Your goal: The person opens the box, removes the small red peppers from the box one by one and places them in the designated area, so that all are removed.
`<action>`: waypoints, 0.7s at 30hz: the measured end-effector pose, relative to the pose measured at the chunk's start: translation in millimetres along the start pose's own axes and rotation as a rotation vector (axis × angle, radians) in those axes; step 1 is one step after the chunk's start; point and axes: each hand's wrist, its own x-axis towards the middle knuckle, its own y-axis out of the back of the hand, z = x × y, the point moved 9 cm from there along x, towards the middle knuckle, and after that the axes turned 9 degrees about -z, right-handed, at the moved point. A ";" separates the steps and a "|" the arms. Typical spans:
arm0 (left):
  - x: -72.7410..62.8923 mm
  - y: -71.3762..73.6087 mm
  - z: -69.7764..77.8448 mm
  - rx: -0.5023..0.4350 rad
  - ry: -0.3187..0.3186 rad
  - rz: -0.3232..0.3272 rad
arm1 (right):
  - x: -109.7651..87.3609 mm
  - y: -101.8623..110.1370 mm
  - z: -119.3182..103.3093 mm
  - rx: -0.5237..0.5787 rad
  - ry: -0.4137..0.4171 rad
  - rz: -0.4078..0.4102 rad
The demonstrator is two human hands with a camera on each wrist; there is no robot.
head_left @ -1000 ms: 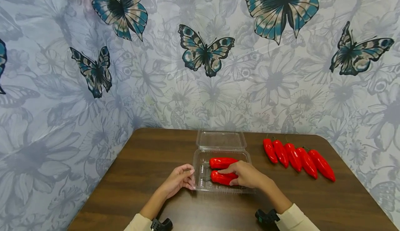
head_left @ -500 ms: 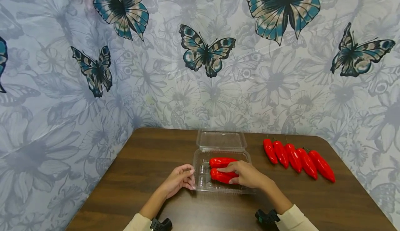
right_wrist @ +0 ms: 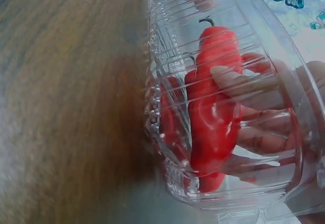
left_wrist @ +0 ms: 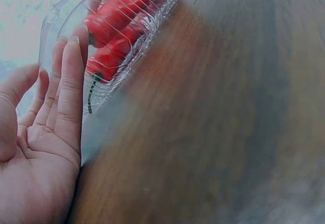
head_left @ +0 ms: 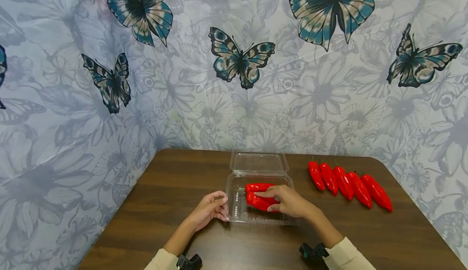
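Note:
A clear plastic clamshell container (head_left: 234,209) lies with its lid folded back on the table. Two glossy red chili peppers are inside: the back pepper (head_left: 255,187) lies crosswise, and the front pepper (head_left: 258,201) is in my right hand (head_left: 287,201). My thumb and fingers grip its right end; in the right wrist view this pepper (right_wrist: 216,117) shows through the ribbed wall, close beside the other. My left hand (head_left: 209,211) holds the container's left edge. In the left wrist view its fingers (left_wrist: 71,82) lie along the side wall, the thumb near the rim.
Several more red peppers (head_left: 343,182) lie in a slanted row on the right of the brown wooden table (head_left: 183,180). The transparent lid (head_left: 258,162) reaches toward the table's back edge. Behind stands a wall covering (head_left: 175,99) with flowers and butterflies.
My right hand has moved the front pepper slightly back, right up against the other pepper and partly overlapping it in the head view. The left hand has stayed at the container's edge.

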 end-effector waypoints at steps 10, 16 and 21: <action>-0.3 -0.6 -0.6 0.004 -0.001 -0.007 | -6.5 13.2 6.8 0.045 -0.033 0.031; -0.9 -1.8 0.7 -0.002 -0.001 -0.018 | -9.4 24.4 7.2 0.059 -0.041 0.072; -0.2 -2.1 2.9 -0.001 -0.005 -0.013 | -10.9 31.2 2.7 0.074 0.000 0.112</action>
